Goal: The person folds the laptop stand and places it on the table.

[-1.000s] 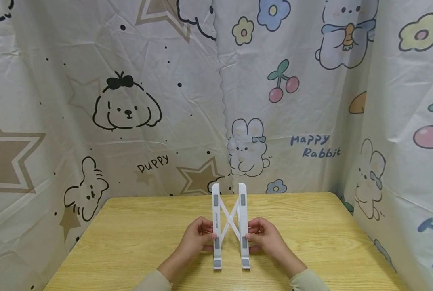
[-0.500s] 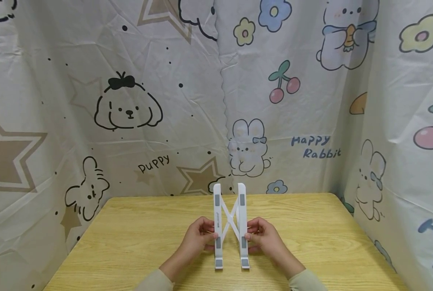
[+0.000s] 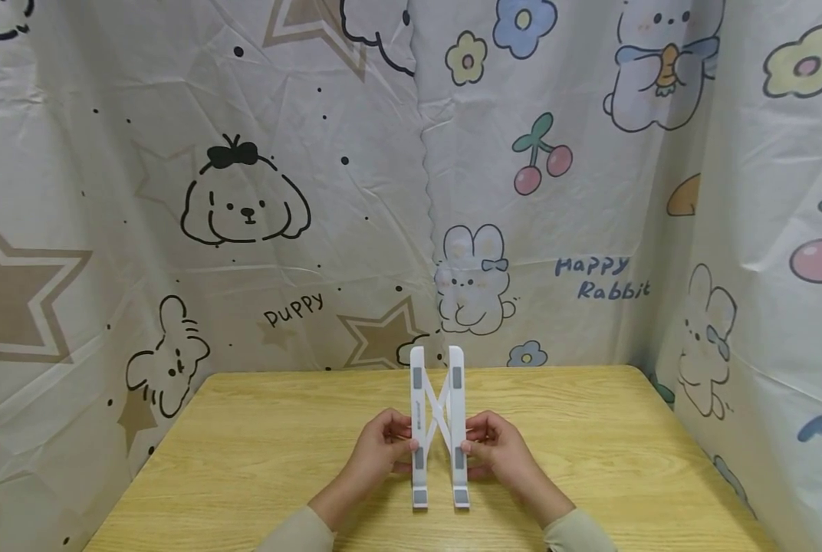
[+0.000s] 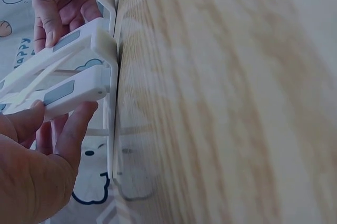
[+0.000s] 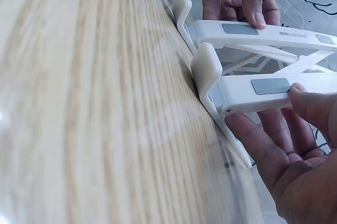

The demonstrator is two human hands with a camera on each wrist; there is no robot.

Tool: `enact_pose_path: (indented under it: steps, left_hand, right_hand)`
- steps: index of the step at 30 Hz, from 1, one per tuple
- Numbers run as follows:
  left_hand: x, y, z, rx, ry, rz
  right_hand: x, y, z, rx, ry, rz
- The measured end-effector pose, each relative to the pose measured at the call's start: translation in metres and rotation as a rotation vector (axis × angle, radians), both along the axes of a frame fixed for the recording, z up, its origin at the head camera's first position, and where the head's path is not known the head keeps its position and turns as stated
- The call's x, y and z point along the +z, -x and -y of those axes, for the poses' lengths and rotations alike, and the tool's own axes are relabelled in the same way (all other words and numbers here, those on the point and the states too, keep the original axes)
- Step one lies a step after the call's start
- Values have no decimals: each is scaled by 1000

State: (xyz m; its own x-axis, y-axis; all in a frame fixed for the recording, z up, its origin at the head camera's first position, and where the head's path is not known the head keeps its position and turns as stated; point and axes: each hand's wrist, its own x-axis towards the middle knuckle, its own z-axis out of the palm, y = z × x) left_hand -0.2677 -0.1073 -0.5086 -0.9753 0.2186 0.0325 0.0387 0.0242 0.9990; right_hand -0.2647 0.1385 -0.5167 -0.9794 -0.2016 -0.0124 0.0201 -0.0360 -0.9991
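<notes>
A white folding laptop stand (image 3: pixel 438 412) with grey pads and a crossed brace stands on the table between both hands. My left hand (image 3: pixel 381 447) grips its left rail (image 4: pixel 79 90), thumb on top near a grey pad and fingers beneath. On the other side my right hand (image 3: pixel 501 445) holds the right rail (image 5: pixel 279 84) in the same way. The two rails stand nearly parallel with a narrow gap between them. Upturned lips (image 5: pixel 206 71) show at the near ends, in both wrist views. The fingers under the rails are partly hidden in the head view.
The stand rests on a light wood-grain table (image 3: pixel 266 429). Behind the table and along both sides hangs a pale curtain (image 3: pixel 356 192) printed with puppies, rabbits, stars and flowers.
The two rails have come closer together, and the crossed brace between them has narrowed. Both hands have moved inward with the rails, still holding them.
</notes>
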Motion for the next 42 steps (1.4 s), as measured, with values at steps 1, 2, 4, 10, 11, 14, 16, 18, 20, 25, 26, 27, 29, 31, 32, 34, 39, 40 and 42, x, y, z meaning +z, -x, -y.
enact_pose_path:
  steps: [1, 2, 4, 10, 11, 14, 16, 18, 20, 25, 26, 27, 29, 31, 32, 34, 39, 40, 42]
  left_hand:
    - [0, 0, 0, 0, 3, 1]
    - [1, 0, -1, 0, 3, 7]
    - [1, 0, -2, -2, 4, 10]
    - [3, 0, -4, -8, 2, 9]
    - [3, 0, -4, -9, 1, 7]
    - [1, 2, -6, -11, -1, 3]
    - [1, 2, -6, -10, 2, 7]
    - [2, 2, -7, -11, 10, 13]
    - [2, 2, -8, -10, 22, 19]
    - [4, 2, -10, -4, 43, 23]
    - [4, 2, -10, -4, 44, 23]
    - [4, 2, -11, -5, 43, 23]
    - [5, 2, -11, -6, 42, 20]
    - [4, 3, -12, -7, 40, 15]
    - [4, 3, -12, -7, 37, 10]
    - [3, 3, -13, -7, 34, 2]
    - [2, 2, -15, -10, 30, -17]
    - [2, 1, -15, -12, 29, -20]
    - [2, 1, -15, -14, 25, -21]
  right_hand:
    - [0, 0, 0, 0, -2, -1]
    - [0, 0, 1, -1, -4, 0]
    - [0, 0, 1, -4, -11, 4]
    - [0, 0, 5, -20, -26, 12]
    - [0, 0, 5, -20, -26, 10]
    - [0, 0, 7, -15, -21, 7]
    - [0, 0, 7, -12, -20, 4]
    - [0, -1, 8, -10, -16, 5]
    - [0, 0, 9, -7, -14, 2]
    - [-1, 0, 11, -7, -16, -7]
    - [-1, 0, 12, -6, -18, -9]
    - [-1, 0, 12, -10, -20, -11]
    - [-2, 0, 13, -10, -22, -11]
    - [-2, 0, 15, -13, -15, -6]
    - [-2, 0, 15, -13, -9, -1]
    - [-2, 0, 16, -14, -1, 3]
    - [-2, 0, 17, -22, -4, -5]
    - [-2, 0, 18, -23, -6, -6]
    - [-2, 1, 18, -23, -2, -6]
